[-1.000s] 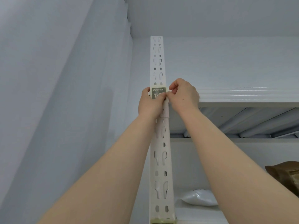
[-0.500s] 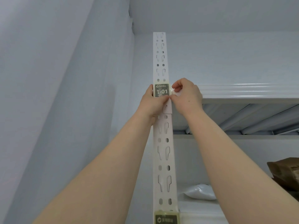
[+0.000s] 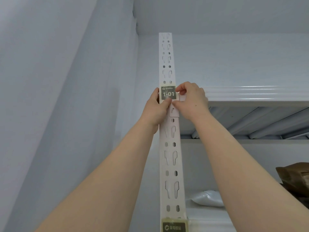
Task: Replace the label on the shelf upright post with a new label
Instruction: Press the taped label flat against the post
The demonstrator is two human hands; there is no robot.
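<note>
A white perforated upright post (image 3: 170, 148) rises through the middle of the view. A dark olive label (image 3: 168, 93) reading "1-01" sits on it at top-shelf height, under clear tape. My left hand (image 3: 157, 111) wraps the post from the left, its thumb pressing the label's lower edge. My right hand (image 3: 190, 101) pinches at the label's right edge, where a strip of tape or backing shows between thumb and forefinger. A second label (image 3: 173, 226) of the same kind is stuck low on the post, cut off by the frame's bottom.
The top white shelf (image 3: 250, 96) runs right from the post, with its ribbed underside visible. On the lower shelf lie a white plastic bag (image 3: 207, 200) and a brown paper package (image 3: 296, 180). A grey wall stands close on the left.
The label was mostly covered by my fingers; now its full face shows. My left thumb slid down to its lower edge, and the view shifted slightly upward along the post.
</note>
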